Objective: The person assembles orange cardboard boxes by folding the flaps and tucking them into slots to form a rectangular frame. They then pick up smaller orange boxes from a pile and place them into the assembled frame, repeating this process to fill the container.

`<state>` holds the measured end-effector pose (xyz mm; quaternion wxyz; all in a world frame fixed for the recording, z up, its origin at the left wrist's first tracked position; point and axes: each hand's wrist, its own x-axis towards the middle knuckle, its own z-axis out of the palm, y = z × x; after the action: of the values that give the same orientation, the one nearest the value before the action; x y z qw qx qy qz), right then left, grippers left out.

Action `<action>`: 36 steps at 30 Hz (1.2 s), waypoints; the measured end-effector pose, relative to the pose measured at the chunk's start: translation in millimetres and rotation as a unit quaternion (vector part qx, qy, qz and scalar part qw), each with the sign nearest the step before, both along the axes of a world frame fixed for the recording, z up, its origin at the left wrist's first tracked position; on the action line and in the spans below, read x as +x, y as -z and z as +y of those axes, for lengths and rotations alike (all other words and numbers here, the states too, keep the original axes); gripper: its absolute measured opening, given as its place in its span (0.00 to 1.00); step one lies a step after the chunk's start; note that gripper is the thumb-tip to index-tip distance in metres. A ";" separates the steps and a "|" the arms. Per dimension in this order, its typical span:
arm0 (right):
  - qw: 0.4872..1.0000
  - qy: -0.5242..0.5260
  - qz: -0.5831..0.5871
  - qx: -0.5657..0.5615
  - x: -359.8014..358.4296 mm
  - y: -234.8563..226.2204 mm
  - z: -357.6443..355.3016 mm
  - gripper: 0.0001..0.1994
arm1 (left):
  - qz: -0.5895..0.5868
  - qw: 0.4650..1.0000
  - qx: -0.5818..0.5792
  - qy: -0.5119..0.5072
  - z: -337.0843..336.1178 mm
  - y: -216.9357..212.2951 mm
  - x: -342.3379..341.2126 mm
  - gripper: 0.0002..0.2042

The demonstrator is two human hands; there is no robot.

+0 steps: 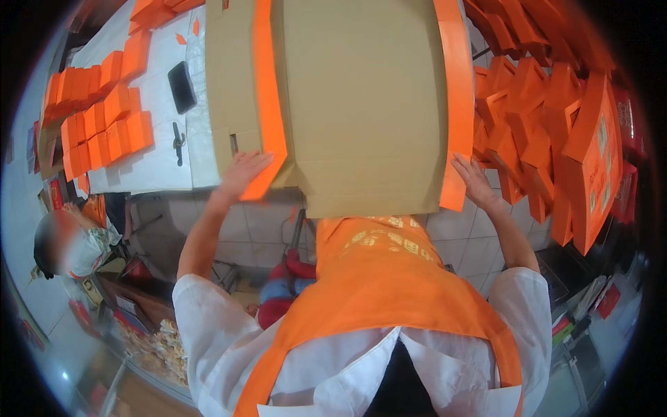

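A large flat cardboard box blank [361, 104], brown inside with orange outer faces, lies in front of me over the white table [156, 174]. My left hand [243, 172] presses its left orange side flap [267, 104], fingers spread along the fold. The right orange side flap [455, 104] is held at its lower end by my right hand [472, 179]. Both flaps stand raised from the brown panel. I wear a white shirt and an orange apron [379, 278].
Rows of small folded orange boxes [104, 118] cover the table's left part, beside a black phone [182, 86] and a dark tool [178, 142]. Stacks of flat orange box blanks [549, 139] fill the right. Another person [66, 243] sits at lower left.
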<state>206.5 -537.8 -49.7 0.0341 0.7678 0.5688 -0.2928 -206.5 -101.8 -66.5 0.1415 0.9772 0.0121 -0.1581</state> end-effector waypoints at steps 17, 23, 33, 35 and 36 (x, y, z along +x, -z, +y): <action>0.952 -0.091 -0.280 0.083 -27.0 16.4 53.4 0.10 | -0.065 0.995 0.068 0.022 -88.7 33.5 105.2 0.16; 0.922 -0.170 -0.339 -0.076 -39.9 47.8 67.3 0.10 | -0.121 0.986 0.112 0.006 -103.4 39.1 91.8 0.19; 0.973 -0.018 -0.230 -0.008 -44.8 19.9 60.1 0.13 | -0.049 0.961 0.253 -0.105 -131.2 19.0 95.6 0.23; 0.978 0.030 -0.182 0.094 -47.3 14.8 52.7 0.16 | -0.074 0.961 0.241 -0.109 -128.3 26.0 94.1 0.23; 0.980 0.035 -0.169 0.100 -47.2 13.7 51.2 0.18 | -0.087 0.962 0.236 -0.111 -125.7 28.5 93.4 0.24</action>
<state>159.3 -486.6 -63.5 0.0426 0.8252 0.5539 -0.1017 -113.1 -227.6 -95.0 -0.0757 0.9854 0.1446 -0.0487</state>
